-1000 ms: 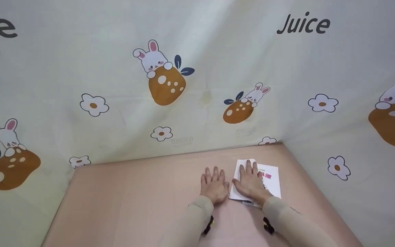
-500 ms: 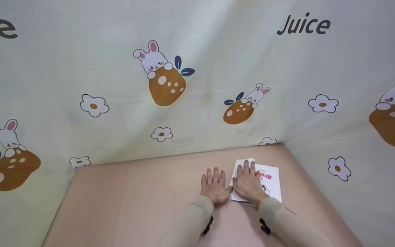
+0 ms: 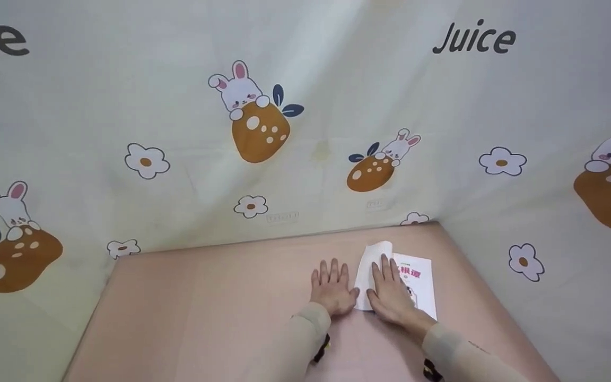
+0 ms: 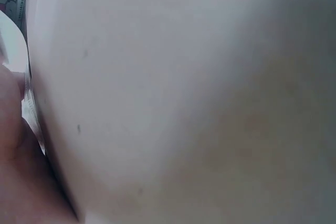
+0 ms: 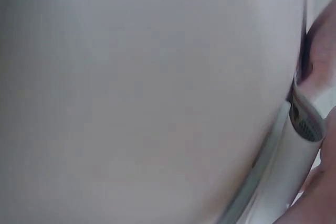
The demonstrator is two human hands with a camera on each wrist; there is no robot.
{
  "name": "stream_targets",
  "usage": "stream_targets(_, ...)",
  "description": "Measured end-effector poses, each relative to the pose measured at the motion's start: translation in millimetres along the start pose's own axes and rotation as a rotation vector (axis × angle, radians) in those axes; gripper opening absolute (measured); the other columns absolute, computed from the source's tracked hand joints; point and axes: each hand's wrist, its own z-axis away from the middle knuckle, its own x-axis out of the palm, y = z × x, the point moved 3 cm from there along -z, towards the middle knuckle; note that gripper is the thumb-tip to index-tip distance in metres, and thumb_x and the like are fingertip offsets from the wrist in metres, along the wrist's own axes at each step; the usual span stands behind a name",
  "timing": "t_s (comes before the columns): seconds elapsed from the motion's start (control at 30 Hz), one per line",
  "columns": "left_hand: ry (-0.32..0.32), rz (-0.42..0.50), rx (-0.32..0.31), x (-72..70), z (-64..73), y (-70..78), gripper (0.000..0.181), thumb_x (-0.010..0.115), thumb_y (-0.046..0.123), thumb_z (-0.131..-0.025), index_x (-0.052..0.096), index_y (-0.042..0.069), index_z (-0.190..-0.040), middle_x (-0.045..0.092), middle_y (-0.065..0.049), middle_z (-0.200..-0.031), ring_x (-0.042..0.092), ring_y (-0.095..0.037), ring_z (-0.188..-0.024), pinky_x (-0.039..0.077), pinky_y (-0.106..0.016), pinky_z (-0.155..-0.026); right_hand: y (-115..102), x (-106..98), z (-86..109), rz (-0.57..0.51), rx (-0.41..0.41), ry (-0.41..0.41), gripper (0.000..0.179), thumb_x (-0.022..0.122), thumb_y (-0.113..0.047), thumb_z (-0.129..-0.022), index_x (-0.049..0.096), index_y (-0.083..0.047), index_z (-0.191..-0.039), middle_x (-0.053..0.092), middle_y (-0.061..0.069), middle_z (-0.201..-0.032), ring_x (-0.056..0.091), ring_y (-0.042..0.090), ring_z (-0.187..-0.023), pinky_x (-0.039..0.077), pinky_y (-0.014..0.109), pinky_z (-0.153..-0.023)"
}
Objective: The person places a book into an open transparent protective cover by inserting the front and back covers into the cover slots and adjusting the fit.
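Observation:
A booklet (image 3: 423, 289) with pink characters on its white cover lies on the pink table. Along its left side a white sheet (image 3: 366, 276) bows upward, its top corner lifted. My right hand (image 3: 393, 294) lies across this sheet and the cover, fingers straight and pointing away. Palm down on the table, my left hand (image 3: 333, 291) has its fingers spread and its thumb at the booklet's left edge. In the right wrist view, the sheet (image 5: 283, 177) curls in a loop beside the right hand (image 5: 312, 200), with print inside the bend.
The pink tabletop (image 3: 194, 307) stretches far to the left of the hands. A pale curtain (image 3: 178, 106) printed with rabbits and flowers stands along the back and both sides of the table.
My right hand has slid a little right and toward me. The white sheet under it now bows up more, and more of the pink lettering shows. My left hand has stayed in place.

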Motion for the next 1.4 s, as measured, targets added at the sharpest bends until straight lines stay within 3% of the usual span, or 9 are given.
stream_targets(0.27,-0.004,-0.023,0.019,-2.7,1.2,1.0,0.079,0.032,0.060,-0.116,0.023,0.016,-0.181,0.011,-0.011,-0.192,0.005,-0.041,-0.179,0.009,-0.061,-0.145,-13.0,12.3,-1.7,0.030,0.079,-0.046,0.075,0.056,-0.022,-0.104,0.037,0.019,-0.163,0.017,0.045,-0.179,0.015,0.067,-0.167,0.028,0.083,-0.131)
stream_targets(0.5,0.002,-0.018,0.028,-0.1,-1.5,1.4,0.077,0.034,0.057,-0.116,0.025,0.015,-0.180,0.013,-0.012,-0.192,0.006,-0.042,-0.179,0.010,-0.062,-0.145,-23.7,6.6,-4.5,0.151,0.173,-0.181,0.074,0.050,-0.031,-0.112,0.035,0.017,-0.166,0.014,0.042,-0.181,0.011,0.063,-0.171,0.027,0.079,-0.134)
stream_targets(0.83,0.014,-0.032,0.030,1.1,-3.1,-1.2,0.071,0.031,0.048,-0.117,0.025,0.016,-0.180,0.012,-0.012,-0.192,0.006,-0.041,-0.179,0.010,-0.062,-0.145,-30.5,16.2,-9.7,0.172,0.185,-0.228,0.075,0.043,-0.037,-0.116,0.032,0.015,-0.169,0.009,0.041,-0.183,0.005,0.061,-0.173,0.023,0.077,-0.137)
stream_targets(1.0,0.017,-0.012,0.026,1.1,-3.4,-1.9,0.070,0.032,0.045,-0.117,0.026,0.014,-0.180,0.012,-0.014,-0.192,0.005,-0.042,-0.179,0.008,-0.063,-0.145,-27.8,13.0,-9.4,0.068,0.108,-0.163,0.071,0.050,-0.030,-0.112,0.037,0.016,-0.166,0.014,0.043,-0.181,0.009,0.064,-0.171,0.028,0.078,-0.134)
stream_targets(1.13,0.000,-0.009,0.028,3.7,-2.0,-1.5,0.072,0.033,0.046,-0.116,0.025,0.014,-0.180,0.012,-0.014,-0.192,0.004,-0.042,-0.179,0.007,-0.063,-0.145,-16.1,6.8,-0.1,-0.064,0.057,-0.038,0.073,0.057,-0.019,-0.105,0.036,0.019,-0.163,0.019,0.048,-0.176,0.018,0.069,-0.166,0.031,0.081,-0.131)
stream_targets(1.23,0.005,-0.018,0.024,2.3,0.2,-0.9,0.071,0.034,0.047,-0.116,0.026,0.014,-0.180,0.013,-0.013,-0.192,0.005,-0.042,-0.179,0.009,-0.062,-0.145,-2.7,9.9,4.1,-0.121,0.058,0.040,0.076,0.055,-0.020,-0.106,0.030,0.022,-0.164,0.020,0.050,-0.175,0.022,0.070,-0.164,0.028,0.082,-0.131)
stream_targets(1.4,0.020,0.000,0.028,-3.5,2.9,0.9,0.071,0.034,0.046,-0.117,0.027,0.013,-0.179,0.013,-0.014,-0.191,0.006,-0.042,-0.179,0.009,-0.063,-0.145,6.4,17.4,0.9,-0.119,0.092,0.005,0.079,0.052,-0.025,-0.109,0.024,0.020,-0.167,0.015,0.046,-0.178,0.018,0.068,-0.166,0.022,0.086,-0.130)
